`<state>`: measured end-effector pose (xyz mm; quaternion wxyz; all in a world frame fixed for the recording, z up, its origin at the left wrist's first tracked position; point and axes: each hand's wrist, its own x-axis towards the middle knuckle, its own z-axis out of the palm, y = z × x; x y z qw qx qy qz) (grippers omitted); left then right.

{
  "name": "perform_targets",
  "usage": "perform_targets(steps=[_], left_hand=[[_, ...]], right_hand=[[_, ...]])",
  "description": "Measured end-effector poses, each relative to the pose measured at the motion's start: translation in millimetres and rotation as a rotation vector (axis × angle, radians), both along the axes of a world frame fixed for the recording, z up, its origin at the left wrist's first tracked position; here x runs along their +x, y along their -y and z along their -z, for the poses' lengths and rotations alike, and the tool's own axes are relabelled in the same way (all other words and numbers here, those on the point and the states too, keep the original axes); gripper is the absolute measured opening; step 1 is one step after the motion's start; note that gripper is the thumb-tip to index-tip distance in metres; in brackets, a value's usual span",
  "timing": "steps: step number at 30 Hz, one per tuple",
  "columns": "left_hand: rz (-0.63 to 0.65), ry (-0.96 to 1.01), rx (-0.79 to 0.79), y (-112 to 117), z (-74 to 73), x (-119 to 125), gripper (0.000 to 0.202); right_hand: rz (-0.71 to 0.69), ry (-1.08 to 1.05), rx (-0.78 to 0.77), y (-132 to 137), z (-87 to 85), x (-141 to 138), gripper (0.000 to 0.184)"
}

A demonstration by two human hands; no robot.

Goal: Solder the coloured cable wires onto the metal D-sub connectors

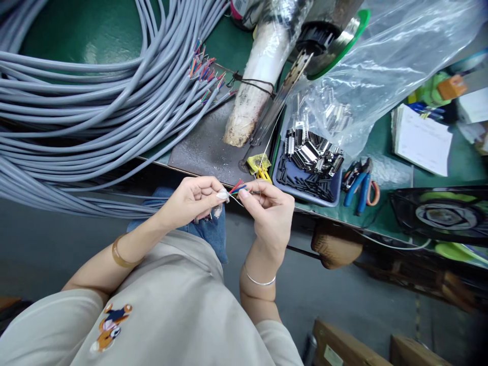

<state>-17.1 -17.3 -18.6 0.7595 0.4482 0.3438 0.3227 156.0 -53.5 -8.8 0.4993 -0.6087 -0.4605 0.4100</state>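
Observation:
Just past the bench's front edge, above my lap, my left hand is closed in a pinch at the base of a fan of thin coloured wires. Something white covers its thumb tip, and the cable behind the wires is mostly hidden by the fingers. My right hand pinches the free ends of these red, blue and white wires between thumb and forefinger. Connectors partly show below my left hand, over my lap. A yellow sponge lies on the bench near my right hand, beneath the soldering iron.
Many grey cables with stripped ends spread over the left. A blue tray holds metal connectors and black sleeves. Behind it stands a solder reel. Cutters, papers and a black fan lie on the right.

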Motion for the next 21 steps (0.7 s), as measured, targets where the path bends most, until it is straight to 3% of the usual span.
perform_targets(steps=[21], left_hand=[[0.077,0.051,0.023,-1.0,2.8,-4.2,0.042]], right_hand=[[-0.074,-0.016,-0.028,-0.8,-3.2,4.2,0.008]])
